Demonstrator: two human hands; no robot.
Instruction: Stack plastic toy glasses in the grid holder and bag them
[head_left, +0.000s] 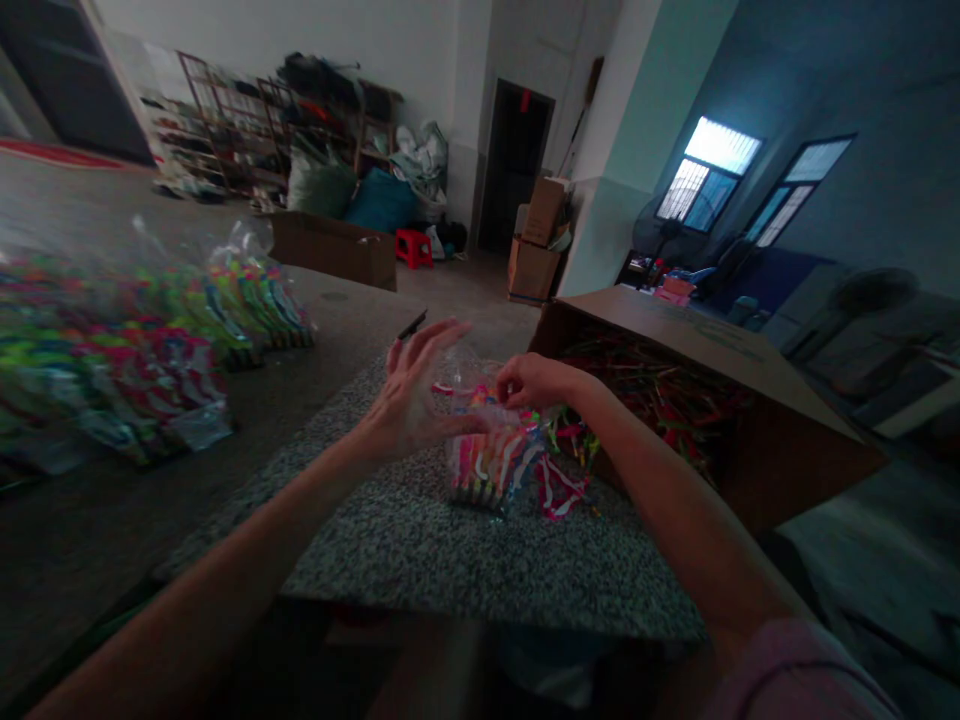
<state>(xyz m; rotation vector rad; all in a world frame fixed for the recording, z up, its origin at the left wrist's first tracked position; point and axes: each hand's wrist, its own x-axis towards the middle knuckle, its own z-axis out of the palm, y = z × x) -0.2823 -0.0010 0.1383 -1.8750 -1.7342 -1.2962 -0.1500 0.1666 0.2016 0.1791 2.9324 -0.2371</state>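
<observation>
A clear plastic bag [480, 468] filled with several slim, brightly coloured items stands upright on the speckled stone tabletop [375, 550]. Beside it, my left hand [412, 400] is open, its fingers and thumb spread wide around the bag's upper left side; I cannot tell whether the thumb touches the plastic. My right hand [534, 382] is closed, fingers curled in a pinch over the top of the bag. What sits between those fingertips is hidden. Loose pink and white items [561, 490] lie to the right of the bag, under my right forearm.
An open cardboard box [675, 330] on its side at the right holds many thin coloured pieces. Rows of filled clear bags [165, 375] stand on the left. A dark, slim object [412, 324] lies behind my left hand. Beyond are a red stool [414, 248] and stacked cartons [536, 245].
</observation>
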